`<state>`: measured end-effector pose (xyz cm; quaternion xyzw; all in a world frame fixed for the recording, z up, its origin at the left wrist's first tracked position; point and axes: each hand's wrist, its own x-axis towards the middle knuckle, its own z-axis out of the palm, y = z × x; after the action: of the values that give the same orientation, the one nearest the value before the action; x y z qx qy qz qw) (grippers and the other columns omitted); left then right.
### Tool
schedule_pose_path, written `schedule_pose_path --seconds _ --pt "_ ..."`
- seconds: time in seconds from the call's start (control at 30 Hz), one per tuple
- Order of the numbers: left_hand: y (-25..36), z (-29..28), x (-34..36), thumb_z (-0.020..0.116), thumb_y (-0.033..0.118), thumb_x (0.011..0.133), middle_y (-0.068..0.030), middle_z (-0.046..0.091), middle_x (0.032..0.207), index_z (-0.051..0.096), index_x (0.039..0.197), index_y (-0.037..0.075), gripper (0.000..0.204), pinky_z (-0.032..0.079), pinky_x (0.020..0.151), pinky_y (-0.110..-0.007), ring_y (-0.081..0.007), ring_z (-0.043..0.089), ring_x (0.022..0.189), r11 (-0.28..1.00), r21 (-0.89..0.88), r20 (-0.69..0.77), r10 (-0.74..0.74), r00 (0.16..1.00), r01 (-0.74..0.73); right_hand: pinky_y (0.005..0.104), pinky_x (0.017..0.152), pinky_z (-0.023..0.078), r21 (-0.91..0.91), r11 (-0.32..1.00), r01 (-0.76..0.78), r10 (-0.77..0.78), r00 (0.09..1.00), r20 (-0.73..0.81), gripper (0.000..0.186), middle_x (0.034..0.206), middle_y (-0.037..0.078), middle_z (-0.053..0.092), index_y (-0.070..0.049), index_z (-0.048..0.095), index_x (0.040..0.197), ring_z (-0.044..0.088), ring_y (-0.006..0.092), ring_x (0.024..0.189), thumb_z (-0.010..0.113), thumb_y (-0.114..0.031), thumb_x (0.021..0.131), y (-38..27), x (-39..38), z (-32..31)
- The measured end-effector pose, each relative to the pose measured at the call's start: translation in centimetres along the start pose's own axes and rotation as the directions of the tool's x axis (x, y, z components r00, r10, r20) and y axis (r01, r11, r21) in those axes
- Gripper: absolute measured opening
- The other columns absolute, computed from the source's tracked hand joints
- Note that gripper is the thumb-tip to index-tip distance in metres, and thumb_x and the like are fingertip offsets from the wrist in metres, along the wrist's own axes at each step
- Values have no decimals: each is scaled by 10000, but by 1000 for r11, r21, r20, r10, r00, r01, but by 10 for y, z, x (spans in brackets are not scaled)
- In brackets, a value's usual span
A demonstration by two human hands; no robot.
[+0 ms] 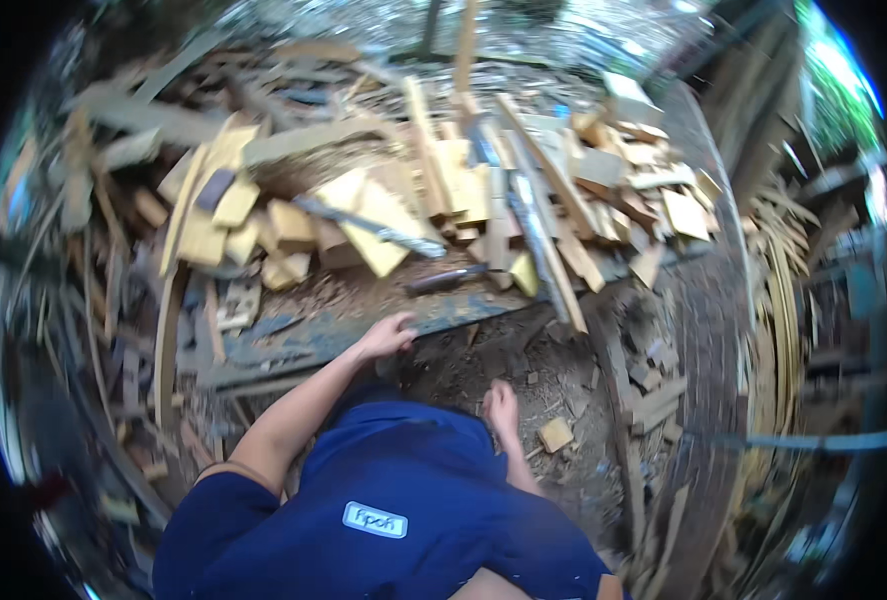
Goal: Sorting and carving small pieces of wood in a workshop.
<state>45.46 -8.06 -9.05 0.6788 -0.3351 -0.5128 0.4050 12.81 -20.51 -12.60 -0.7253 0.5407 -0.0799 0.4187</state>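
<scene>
My left hand is at the front edge of a low, worn wooden bench, fingers loosely bent and a little apart, nothing seen in it. To the right and nearer me, my right hand hangs over the ground in front of the bench; it is slightly blurred, its fingers loosely bent, and it appears to hold nothing. Just beyond my left hand lies a dark, slim, rod-like tool. Behind it, a grey metal bar rests across a pale wood board. A long shiny strip slants over the bench edge.
Offcuts of wood are heaped along the bench, with sawdust between them. One wood block lies on the dirt ground to my right. A thick beam and stacked slats stand at the right side. Scrap wood lines the left.
</scene>
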Motion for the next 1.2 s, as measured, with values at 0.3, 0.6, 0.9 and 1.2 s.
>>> schedule_pose_path --seconds 0.3,0.6,0.9,1.2 --pt "19 -19 -9 539 381 1001 -50 637 1076 494 1368 113 456 512 775 -290 -136 627 884 687 -726 -287 -335 897 24 447 839 461 -189 539 821 -788 571 231 352 1045 184 588 -58 531 1311 577 373 971 522 -79 959 -302 129 26" --pt "40 -21 28 550 388 999 -66 631 1088 529 1292 98 413 529 741 -306 -151 654 859 481 -826 -527 -475 705 -293 472 842 473 -211 328 921 -789 390 475 484 1096 183 531 -132 500 1352 530 402 961 558 -88 873 -316 156 78" --pt "68 -4 86 516 370 1022 -76 622 1000 471 1201 94 332 557 653 -308 -152 668 730 462 -804 -594 -583 554 -375 436 786 498 132 794 594 -603 739 301 304 1023 210 656 -53 600 1173 648 384 901 536 -285 988 -270 205 6" --pt "87 -2 91 532 373 1016 -59 633 924 488 1167 101 315 569 700 -321 -130 623 709 554 -787 -614 -658 435 -272 531 718 465 121 900 418 -421 765 488 248 882 272 640 -64 540 1124 617 484 874 453 -272 1021 -226 248 -6"
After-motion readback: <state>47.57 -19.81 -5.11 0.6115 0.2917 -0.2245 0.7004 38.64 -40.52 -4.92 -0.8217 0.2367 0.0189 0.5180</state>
